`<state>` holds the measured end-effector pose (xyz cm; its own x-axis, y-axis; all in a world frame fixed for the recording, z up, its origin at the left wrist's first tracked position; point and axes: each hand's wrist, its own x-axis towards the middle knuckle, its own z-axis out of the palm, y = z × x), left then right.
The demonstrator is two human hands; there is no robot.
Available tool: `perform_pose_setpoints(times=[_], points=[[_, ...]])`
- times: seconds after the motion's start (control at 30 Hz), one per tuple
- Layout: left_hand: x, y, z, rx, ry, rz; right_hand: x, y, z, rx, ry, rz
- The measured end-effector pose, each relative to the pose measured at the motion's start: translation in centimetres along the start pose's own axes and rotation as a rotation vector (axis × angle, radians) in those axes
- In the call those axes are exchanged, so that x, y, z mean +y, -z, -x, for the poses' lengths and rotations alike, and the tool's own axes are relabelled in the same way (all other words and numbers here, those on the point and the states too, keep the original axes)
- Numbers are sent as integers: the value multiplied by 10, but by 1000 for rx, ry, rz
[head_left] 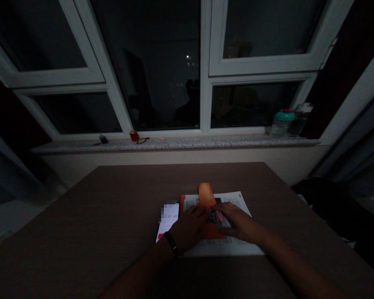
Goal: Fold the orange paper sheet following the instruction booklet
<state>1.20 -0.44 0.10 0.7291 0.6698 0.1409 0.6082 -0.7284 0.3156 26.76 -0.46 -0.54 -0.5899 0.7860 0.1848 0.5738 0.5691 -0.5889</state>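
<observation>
A white printed book or stack of sheets [237, 247] with an orange left edge lies on the table in front of me. On top of it is an orange leaflet [207, 195], its upper end curling up past the pages and a dark, patterned part between my hands. My left hand [190, 228], a black band on its wrist, grips the leaflet's left side with bent fingers. At the right side, my right hand [241, 222] has its fingers and thumb curved onto it, near a small pinkish patch. Dim light blurs the fingertips. A lit phone [168, 218] lies beside my left hand.
The brown table [112, 199] reaches toward a stone windowsill [187, 143]. On the sill stand a teal-lidded bottle [282, 122], a clear bottle [300, 118], a small red object [134, 136] and a small dark one [103, 139]. Dark fabric [324, 216] lies right of the table.
</observation>
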Motion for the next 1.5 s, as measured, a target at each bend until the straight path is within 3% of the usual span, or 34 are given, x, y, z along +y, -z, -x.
perform_pose_setpoints(times=[0.87, 1.27, 1.5], points=[[4, 7, -1, -39, 22, 18, -11, 6, -1, -37, -13, 40], [-2, 0, 1, -3, -2, 7, -4, -2, -2, 40, -24, 25], [1, 3, 0, -11, 5, 20, 5, -15, -11, 189, -102, 71]])
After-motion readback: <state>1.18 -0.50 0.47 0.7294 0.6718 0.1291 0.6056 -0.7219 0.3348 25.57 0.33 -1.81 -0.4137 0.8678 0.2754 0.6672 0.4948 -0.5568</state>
